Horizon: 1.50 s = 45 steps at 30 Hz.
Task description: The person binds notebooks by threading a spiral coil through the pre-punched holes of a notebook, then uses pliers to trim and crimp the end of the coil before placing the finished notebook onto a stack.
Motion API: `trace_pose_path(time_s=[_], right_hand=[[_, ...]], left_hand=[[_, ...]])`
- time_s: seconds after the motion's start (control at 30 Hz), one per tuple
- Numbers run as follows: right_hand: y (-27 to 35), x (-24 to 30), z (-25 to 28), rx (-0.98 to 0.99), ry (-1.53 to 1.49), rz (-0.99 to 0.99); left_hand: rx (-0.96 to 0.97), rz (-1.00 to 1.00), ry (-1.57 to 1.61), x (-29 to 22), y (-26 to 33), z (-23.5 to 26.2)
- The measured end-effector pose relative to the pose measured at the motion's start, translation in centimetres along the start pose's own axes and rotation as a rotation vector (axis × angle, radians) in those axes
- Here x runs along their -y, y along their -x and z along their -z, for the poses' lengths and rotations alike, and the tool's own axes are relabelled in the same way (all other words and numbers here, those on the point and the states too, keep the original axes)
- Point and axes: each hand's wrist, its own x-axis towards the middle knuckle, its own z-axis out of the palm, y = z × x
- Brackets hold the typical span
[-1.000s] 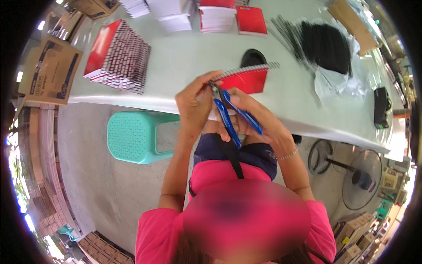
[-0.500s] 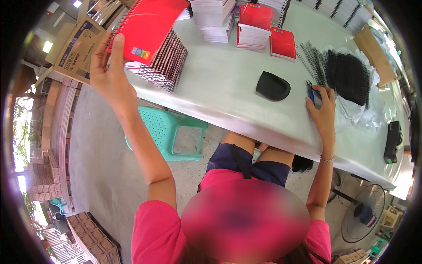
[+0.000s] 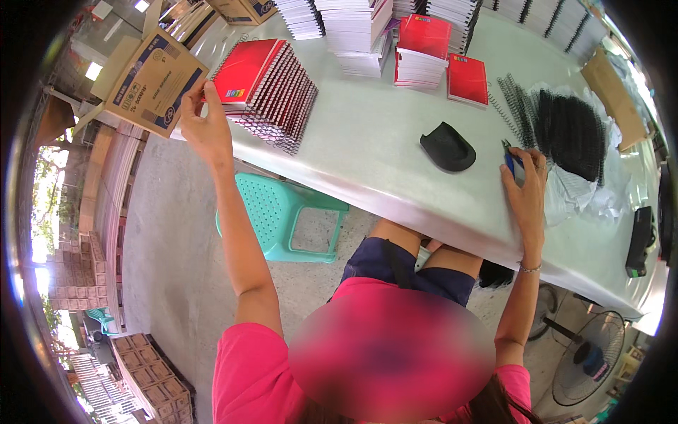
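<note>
At the left end of the table, a red spiral notebook (image 3: pixel 244 69) lies on top of a stack of spiral-bound notebooks (image 3: pixel 286 116). My left hand (image 3: pixel 206 131) pinches its near left corner, thumb uppermost; the fingertips under it are partly hidden. On the right, my right hand (image 3: pixel 526 177) rests on the table, closed around small blue-handled pliers (image 3: pixel 508 157) whose jaws point away from me. Between the hands lies a curved black pad (image 3: pixel 448 147). Loose black spiral coils (image 3: pixel 568 134) lie just beyond my right hand.
Red-covered unbound books (image 3: pixel 424 53), a single red book (image 3: pixel 467 78) and tall white paper stacks (image 3: pixel 353 35) stand at the back. A cardboard box (image 3: pixel 152 85) is left of the table. A green stool (image 3: pixel 272 212) stands before it; a fan (image 3: pixel 586 353) is at lower right.
The red notebook in my left hand has come down from above onto the stack. My right hand stays on the pliers. The whole view has shifted slightly.
</note>
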Motion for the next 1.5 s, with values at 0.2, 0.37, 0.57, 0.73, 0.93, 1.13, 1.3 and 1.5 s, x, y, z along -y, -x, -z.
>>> trace_pose_path(time_s=[0.2,0.37,0.57,0.73,0.93,1.13,1.3,1.5], right_hand=[[-2.3,1.1,0.7,-0.066,-0.035,0.0],[-8.8,1.4,-2.0,-0.051,-0.336,-0.115],[-14.6,-2.9,-8.1,-0.024,-0.115,-0.285],[-14.7,0.1,-7.3,0.161,-0.052,-0.326],[-16.0,-3.9,-6.2,0.193,-0.139,-0.339],[-14.8,-3.4,-5.7,0.019,-0.356,-0.266],[-11.0,2.9,0.3,-0.025,-0.384,-0.214],[-6.1,7.5,4.6,0.168,-0.542,0.143]], left_hand=[[0.015,-0.014,-0.04,0.7,0.5,-0.5],[-0.061,-0.097,0.081,0.2,1.2,-0.3],[-0.121,-0.422,-0.033,-4.7,4.7,-0.6],[0.134,-0.543,0.193,-7.9,9.4,-2.4],[0.437,-0.372,0.419,-11.9,13.3,-6.5],[0.558,-0.354,0.596,-14.3,15.2,-9.2],[0.588,-0.408,0.594,-16.7,13.9,-10.2],[0.709,-0.657,0.261,-19.4,13.2,-9.9]])
